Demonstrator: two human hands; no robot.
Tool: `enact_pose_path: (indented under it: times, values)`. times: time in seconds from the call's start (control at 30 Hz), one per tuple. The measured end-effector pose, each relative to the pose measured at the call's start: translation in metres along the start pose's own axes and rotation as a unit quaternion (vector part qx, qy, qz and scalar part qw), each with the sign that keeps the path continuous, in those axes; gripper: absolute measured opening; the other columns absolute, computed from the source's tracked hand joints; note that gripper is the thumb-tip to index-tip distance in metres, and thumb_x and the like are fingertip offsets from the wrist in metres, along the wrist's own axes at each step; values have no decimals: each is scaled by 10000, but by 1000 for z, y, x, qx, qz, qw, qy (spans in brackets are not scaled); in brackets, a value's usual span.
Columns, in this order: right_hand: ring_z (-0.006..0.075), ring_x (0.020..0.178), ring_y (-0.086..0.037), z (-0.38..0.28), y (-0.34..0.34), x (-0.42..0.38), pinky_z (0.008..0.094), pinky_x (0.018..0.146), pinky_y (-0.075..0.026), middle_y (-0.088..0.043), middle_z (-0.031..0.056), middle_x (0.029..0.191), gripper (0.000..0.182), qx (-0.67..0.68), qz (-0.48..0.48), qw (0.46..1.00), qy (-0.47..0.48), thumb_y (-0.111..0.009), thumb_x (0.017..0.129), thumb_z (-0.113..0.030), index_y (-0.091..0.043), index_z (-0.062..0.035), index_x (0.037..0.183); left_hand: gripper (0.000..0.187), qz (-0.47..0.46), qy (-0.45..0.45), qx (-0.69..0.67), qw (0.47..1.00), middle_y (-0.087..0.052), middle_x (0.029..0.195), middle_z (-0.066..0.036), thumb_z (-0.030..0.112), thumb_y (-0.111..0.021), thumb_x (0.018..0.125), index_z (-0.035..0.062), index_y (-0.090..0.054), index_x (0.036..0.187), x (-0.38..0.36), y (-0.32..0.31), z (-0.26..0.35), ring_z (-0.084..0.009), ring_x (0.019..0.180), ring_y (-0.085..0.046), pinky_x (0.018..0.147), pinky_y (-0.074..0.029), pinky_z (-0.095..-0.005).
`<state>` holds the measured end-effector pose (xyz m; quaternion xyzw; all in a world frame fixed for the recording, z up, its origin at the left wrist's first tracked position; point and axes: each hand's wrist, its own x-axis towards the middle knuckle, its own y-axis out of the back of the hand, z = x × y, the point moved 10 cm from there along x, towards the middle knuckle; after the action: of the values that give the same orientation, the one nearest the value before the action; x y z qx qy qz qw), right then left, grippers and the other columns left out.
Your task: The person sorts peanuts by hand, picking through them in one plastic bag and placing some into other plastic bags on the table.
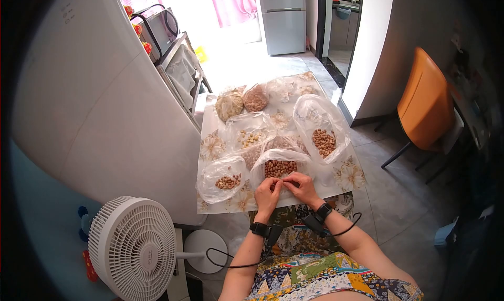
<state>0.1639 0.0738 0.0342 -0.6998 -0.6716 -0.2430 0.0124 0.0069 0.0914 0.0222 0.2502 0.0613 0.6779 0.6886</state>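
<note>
Both hands meet over the near edge of an open clear plastic bag that holds reddish-brown peanuts. The fingers of my left hand are pinched together, almost touching the pinched fingertips of my right hand. Whatever lies between the fingertips is too small to make out. Left of my hands sits another open bag with mixed brown and pale peanuts. To the right, a taller open bag contains brown peanuts. Behind, one more bag has pale peanuts in it.
Two filled bags, one pale and one reddish-brown, stand at the back of the flower-patterned table. A white fan is at my lower left. An orange chair stands to the right, a fridge beyond the table.
</note>
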Motion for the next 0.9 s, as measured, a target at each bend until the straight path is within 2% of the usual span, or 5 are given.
enact_pose_path:
  times: [0.6, 0.9]
  values:
    - [183, 788, -689, -3, -1, -1, 300, 694, -543, -723, 87, 923, 159, -25, -4, 1000, 7, -769, 874, -56, -766, -5, 1025, 234, -1, 18, 3, 1000, -724, 813, -84, 266, -743, 939, 32, -742, 920, 1, 0, -1, -195, 692, -686, 653, -529, -329]
    - [145, 785, -682, 2, 0, -3, 281, 692, -544, -719, 72, 923, 138, -6, 5, 1000, -21, -773, 878, -61, -754, -7, 1003, 223, -10, 28, -5, 1000, -734, 820, -77, 258, -747, 935, 35, -747, 927, 1, -1, -4, -176, 700, -695, 654, -535, -317]
